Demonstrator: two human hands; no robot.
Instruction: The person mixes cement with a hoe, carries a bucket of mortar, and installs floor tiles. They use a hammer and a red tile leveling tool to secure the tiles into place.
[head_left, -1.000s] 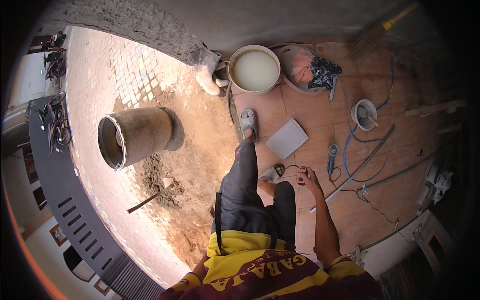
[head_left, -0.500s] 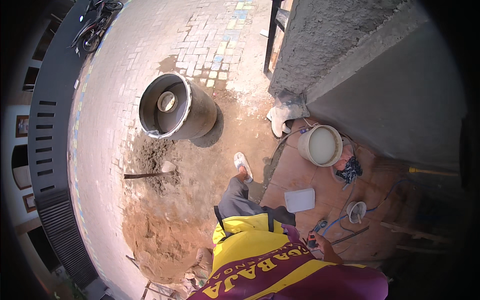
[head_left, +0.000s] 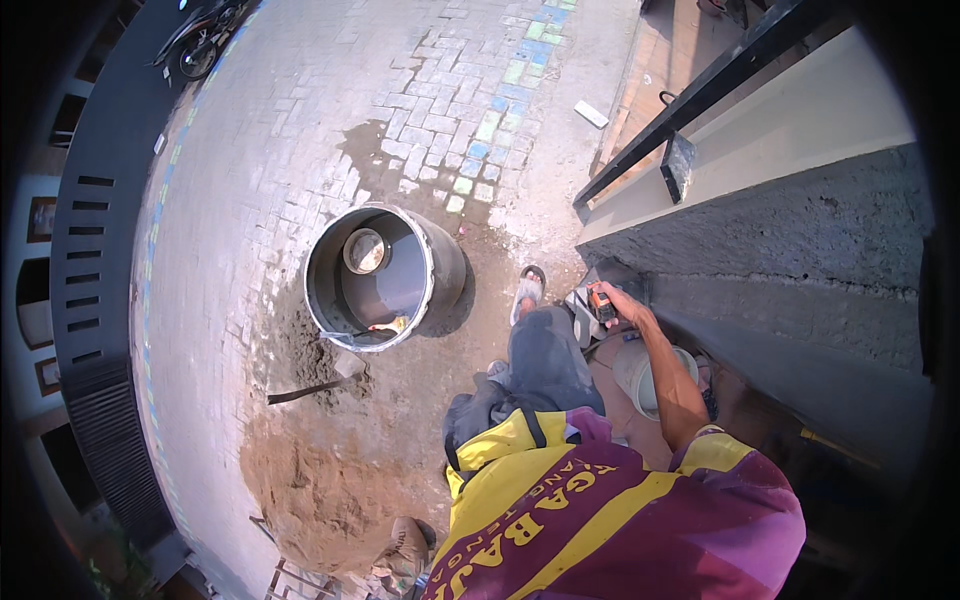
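Observation:
My right hand (head_left: 622,306) is closed round a small orange-and-black hand tool (head_left: 602,303); its exact kind is hidden by my fingers. The arm stretches forward past a white bucket (head_left: 634,375), which it partly covers. Just beyond the tool lie pale, whitish things (head_left: 580,308) at the foot of the wall. My left hand is out of sight. Ahead to the left stands a large grey round tub (head_left: 440,270). Inside it are a small round container (head_left: 365,251) and a small yellow, red and white item (head_left: 390,325) near the lower rim.
A hoe-like tool with a dark handle (head_left: 300,392) lies by wet grey mortar (head_left: 300,345). A brown sand heap (head_left: 310,490) spreads at lower left. The rough grey wall (head_left: 780,240) and a dark metal frame (head_left: 690,100) bound the right. A motorbike (head_left: 195,45) stands far left.
My right hand, holding the orange-and-black tool, has gone from low beside my body to farther forward near the wall's foot. I have stepped forward, and the view has shifted.

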